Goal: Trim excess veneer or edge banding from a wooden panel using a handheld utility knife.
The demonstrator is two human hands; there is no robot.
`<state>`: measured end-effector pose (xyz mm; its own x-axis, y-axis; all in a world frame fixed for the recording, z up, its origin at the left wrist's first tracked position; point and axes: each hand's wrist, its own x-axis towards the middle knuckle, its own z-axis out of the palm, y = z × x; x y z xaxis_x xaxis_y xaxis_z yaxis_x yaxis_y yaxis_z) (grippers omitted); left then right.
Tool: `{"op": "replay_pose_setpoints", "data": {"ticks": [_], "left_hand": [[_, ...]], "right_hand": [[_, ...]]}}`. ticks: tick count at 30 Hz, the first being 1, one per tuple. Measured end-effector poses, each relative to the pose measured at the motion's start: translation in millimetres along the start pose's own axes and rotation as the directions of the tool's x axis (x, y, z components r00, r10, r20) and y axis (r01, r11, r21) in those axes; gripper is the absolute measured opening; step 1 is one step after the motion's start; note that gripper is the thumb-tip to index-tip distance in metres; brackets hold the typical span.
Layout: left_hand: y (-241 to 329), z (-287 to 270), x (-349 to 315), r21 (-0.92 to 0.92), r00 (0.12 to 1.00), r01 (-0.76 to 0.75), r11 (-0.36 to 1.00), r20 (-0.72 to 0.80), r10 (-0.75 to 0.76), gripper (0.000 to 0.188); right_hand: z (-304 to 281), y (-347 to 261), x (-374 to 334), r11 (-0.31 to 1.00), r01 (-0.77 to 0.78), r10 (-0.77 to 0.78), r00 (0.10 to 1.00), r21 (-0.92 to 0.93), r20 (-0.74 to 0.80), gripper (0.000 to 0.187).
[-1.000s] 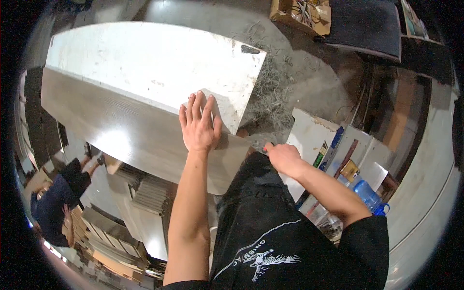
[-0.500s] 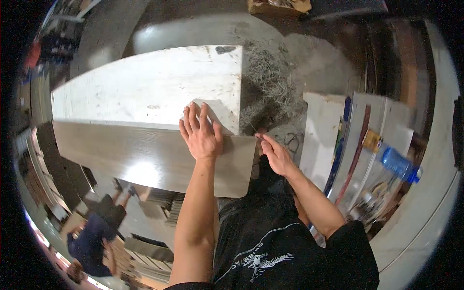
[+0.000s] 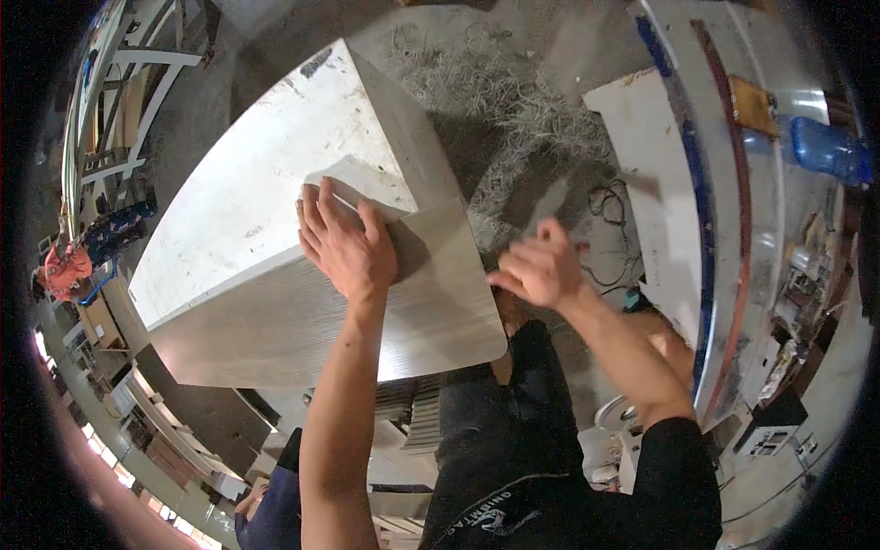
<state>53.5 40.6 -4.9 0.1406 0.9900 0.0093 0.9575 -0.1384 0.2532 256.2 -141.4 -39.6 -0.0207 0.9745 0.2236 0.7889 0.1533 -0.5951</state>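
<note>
A grey-brown wood-grain panel [image 3: 275, 307] lies along the near side of a white-topped bench [image 3: 257, 174], its rounded right end hanging past the bench. My left hand [image 3: 353, 247] rests on the panel's far edge, fingers reaching over onto the white top. Those fingers are stretched out and hold nothing. Just off the panel's right end is my right hand [image 3: 543, 266], closed and slightly smeared by motion. Whatever sits in its fingers is hidden.
Curly grey shavings [image 3: 522, 101] pile on the floor beyond the bench. At right stand a white board [image 3: 646, 156], a long metal-edged surface with blue and red strips, and a blue plastic bottle [image 3: 825, 151]. Other people are at left [image 3: 69, 270] and lower left [image 3: 275, 500].
My view has turned, so the bench and panel appear tilted. My right hand has swung away from the panel's corner; the thin tool tip seen there before no longer shows. My left hand stays on the panel.
</note>
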Motion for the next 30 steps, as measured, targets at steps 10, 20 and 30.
{"op": "replay_pose_setpoints", "data": {"ticks": [10, 20, 30], "left_hand": [[-14.7, 3.6, -1.4, 0.007, 1.0, -0.012, 1.0, -0.024, 0.012, 0.058], [-10.4, 9.2, 2.3, -0.048, 1.0, -0.012, 0.999, -0.024, 0.011, 0.056], [-8.0, 9.2, 1.5, -0.061, 1.0, 0.001, 0.998, -0.023, -0.003, 0.057]], "right_hand": [[10.7, 33.5, 41.7, 0.976, 0.218, -0.218, 0.966, -0.015, -0.135, 0.047], [12.1, 52.4, 117.0, 0.918, -0.256, 0.278, 0.96, 0.303, -0.031, 0.04], [24.8, 45.6, 90.0, 0.557, -0.604, 0.572, 0.777, 0.57, 0.265, 0.028]]}}
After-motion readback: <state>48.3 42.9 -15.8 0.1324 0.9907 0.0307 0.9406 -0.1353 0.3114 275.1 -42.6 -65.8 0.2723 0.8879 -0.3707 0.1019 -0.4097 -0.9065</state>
